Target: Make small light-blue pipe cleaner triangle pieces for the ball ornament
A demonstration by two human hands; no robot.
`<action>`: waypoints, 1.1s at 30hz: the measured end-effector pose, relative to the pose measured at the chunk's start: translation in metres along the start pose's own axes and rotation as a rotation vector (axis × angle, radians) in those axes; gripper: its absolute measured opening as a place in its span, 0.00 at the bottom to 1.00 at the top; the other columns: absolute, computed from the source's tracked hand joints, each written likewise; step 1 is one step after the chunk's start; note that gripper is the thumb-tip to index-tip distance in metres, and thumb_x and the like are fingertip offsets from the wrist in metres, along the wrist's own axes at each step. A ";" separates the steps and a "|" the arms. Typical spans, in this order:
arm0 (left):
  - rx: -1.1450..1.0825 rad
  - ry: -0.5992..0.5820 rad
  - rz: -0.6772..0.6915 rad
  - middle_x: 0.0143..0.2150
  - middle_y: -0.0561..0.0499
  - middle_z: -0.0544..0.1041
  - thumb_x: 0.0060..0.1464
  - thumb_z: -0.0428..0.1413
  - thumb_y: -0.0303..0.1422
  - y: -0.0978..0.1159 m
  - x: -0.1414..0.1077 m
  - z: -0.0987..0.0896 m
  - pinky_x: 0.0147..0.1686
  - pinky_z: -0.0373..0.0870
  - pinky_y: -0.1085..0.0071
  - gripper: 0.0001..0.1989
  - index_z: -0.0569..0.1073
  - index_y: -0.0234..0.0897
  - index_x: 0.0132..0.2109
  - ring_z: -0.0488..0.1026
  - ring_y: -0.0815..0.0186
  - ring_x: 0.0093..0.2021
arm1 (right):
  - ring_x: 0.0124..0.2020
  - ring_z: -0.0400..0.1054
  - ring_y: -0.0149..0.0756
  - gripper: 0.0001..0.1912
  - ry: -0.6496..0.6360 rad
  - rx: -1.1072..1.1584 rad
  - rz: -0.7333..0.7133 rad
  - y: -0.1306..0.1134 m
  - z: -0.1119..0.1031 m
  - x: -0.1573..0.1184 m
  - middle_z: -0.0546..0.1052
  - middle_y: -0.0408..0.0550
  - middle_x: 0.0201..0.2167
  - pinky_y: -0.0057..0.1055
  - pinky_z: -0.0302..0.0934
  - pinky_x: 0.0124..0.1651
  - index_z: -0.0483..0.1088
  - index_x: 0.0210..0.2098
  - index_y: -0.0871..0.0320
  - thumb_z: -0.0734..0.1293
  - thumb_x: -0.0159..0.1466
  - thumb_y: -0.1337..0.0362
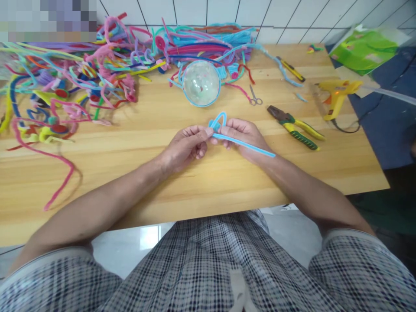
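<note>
A light blue pipe cleaner [245, 144] is held between my two hands, above the middle of the wooden table. One end is bent into a coil with a pointed loop; the straight tail runs to the right across my right wrist. My left hand [190, 145] pinches the coiled part between thumb and fingers. Closed on the same piece just to the right is my right hand [243, 134], its thumb by the loop. Beyond my hands stands a clear round bowl [202, 83] with a blue rim; its contents are hard to make out.
Piles of colourful pipe cleaners [65, 86] cover the table's left and back. Small scissors [255, 100], a utility knife [291, 69], pliers [294, 127] and a yellow glue gun [338, 95] with its cord lie to the right. A green plastic bag [365, 50] rests at the back right.
</note>
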State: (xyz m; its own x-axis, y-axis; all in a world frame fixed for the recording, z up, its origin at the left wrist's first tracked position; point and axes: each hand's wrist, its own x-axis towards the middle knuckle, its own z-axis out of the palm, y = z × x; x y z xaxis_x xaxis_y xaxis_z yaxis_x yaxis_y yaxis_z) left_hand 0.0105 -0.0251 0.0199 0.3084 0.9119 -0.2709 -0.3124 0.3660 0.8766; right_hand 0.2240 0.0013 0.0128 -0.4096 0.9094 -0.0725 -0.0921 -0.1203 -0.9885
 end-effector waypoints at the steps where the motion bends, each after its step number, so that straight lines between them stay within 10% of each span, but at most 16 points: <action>1: 0.021 -0.005 0.009 0.32 0.50 0.85 0.52 0.79 0.45 0.000 0.000 0.000 0.16 0.63 0.78 0.21 0.80 0.34 0.36 0.69 0.75 0.19 | 0.27 0.70 0.29 0.28 0.003 0.006 0.016 0.000 0.001 0.001 0.79 0.41 0.28 0.26 0.65 0.27 0.77 0.32 0.54 0.86 0.58 0.38; 11: 0.150 -0.005 0.139 0.19 0.59 0.66 0.45 0.82 0.56 -0.005 0.003 -0.004 0.17 0.51 0.77 0.30 0.79 0.37 0.30 0.57 0.77 0.18 | 0.23 0.67 0.27 0.21 -0.165 -0.127 0.066 -0.006 0.000 0.000 0.76 0.40 0.22 0.27 0.63 0.29 0.75 0.29 0.57 0.81 0.65 0.49; 23: -0.064 -0.133 0.057 0.35 0.54 0.85 0.47 0.84 0.43 -0.001 0.007 -0.011 0.21 0.67 0.81 0.24 0.88 0.37 0.46 0.71 0.78 0.22 | 0.23 0.66 0.26 0.22 -0.232 -0.095 0.064 0.003 -0.006 0.003 0.74 0.39 0.23 0.26 0.59 0.27 0.74 0.30 0.57 0.81 0.65 0.48; 33: -0.105 0.054 0.094 0.36 0.55 0.87 0.58 0.79 0.36 -0.001 0.008 -0.009 0.25 0.80 0.79 0.18 0.78 0.37 0.45 0.86 0.69 0.29 | 0.39 0.75 0.33 0.24 0.046 -0.239 -0.244 0.003 -0.010 -0.007 0.82 0.42 0.39 0.30 0.71 0.42 0.74 0.45 0.51 0.83 0.65 0.43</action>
State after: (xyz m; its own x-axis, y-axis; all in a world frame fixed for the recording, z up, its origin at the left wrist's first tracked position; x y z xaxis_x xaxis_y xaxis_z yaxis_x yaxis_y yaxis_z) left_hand 0.0055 -0.0171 0.0132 0.2253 0.9507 -0.2128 -0.4304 0.2931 0.8537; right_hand 0.2355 -0.0016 0.0090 -0.3602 0.9174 0.1692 0.0353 0.1946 -0.9802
